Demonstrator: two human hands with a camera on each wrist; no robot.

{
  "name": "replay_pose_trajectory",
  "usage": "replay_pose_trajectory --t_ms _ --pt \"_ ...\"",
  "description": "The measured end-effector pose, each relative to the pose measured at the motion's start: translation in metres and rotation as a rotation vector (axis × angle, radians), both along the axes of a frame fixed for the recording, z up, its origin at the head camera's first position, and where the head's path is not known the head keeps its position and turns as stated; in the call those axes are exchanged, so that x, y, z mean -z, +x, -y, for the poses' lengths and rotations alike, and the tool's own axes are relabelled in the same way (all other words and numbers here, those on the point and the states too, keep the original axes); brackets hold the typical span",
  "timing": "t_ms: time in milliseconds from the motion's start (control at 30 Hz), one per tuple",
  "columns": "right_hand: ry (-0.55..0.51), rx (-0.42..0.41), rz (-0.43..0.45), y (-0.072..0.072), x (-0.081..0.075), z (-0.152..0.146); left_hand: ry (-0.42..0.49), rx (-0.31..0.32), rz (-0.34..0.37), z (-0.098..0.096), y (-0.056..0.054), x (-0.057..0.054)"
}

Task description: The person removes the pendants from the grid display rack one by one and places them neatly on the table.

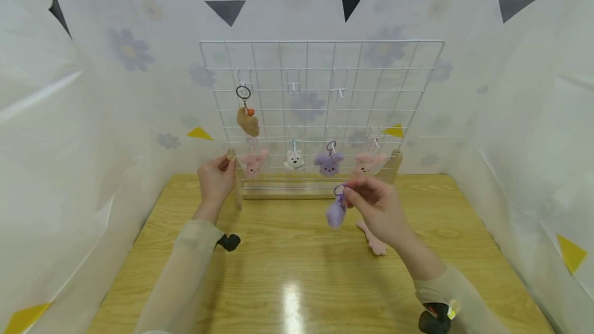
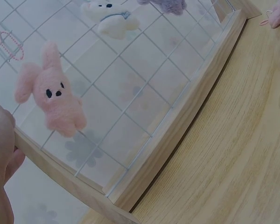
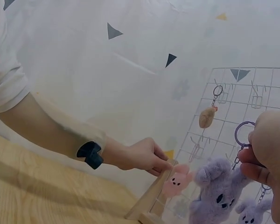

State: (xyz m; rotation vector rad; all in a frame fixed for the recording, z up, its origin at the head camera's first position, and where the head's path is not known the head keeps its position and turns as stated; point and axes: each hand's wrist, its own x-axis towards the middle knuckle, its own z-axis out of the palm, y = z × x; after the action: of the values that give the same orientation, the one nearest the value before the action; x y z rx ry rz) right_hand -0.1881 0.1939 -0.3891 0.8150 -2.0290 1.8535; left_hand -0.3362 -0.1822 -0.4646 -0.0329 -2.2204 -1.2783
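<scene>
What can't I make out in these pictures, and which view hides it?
Held purple toy: blurred in the head view; the bottom edge cuts off its lower end in the right wrist view.
Rightmost hanging pink toy: lower body behind the right hand, head view.
Pink toy on the table: too small to read in the head view; cut by the right edge, left wrist view.
Left hand: cut by the left edge, left wrist view.

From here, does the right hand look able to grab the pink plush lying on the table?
Probably not yet: the pink plush looks close by, but the right hand pinches the purple keychain, so its fingers seem taken.
</scene>
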Motion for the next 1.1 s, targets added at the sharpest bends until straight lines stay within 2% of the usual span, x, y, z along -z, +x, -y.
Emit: replay_pose_trajectory --t_ms 233,400,733,1100 --pt "0.096 0.067 0.038 0.008 0.017 -0.009 -0.004 0.001 -0.012 0.002 0.001 0.000" --pt "0.095 0.078 0.056 0.013 0.030 -0.012 -0.011 -0.001 -0.014 0.002 0.001 0.001" --pt "0.088 0.098 0.150 0.019 0.058 -0.022 -0.021 -0.004 -0.020 0.002 0.000 0.003" --pt "0.125 0.141 0.211 0.025 0.076 -0.030 -0.019 0.008 -0.047 0.001 -0.001 0.003"
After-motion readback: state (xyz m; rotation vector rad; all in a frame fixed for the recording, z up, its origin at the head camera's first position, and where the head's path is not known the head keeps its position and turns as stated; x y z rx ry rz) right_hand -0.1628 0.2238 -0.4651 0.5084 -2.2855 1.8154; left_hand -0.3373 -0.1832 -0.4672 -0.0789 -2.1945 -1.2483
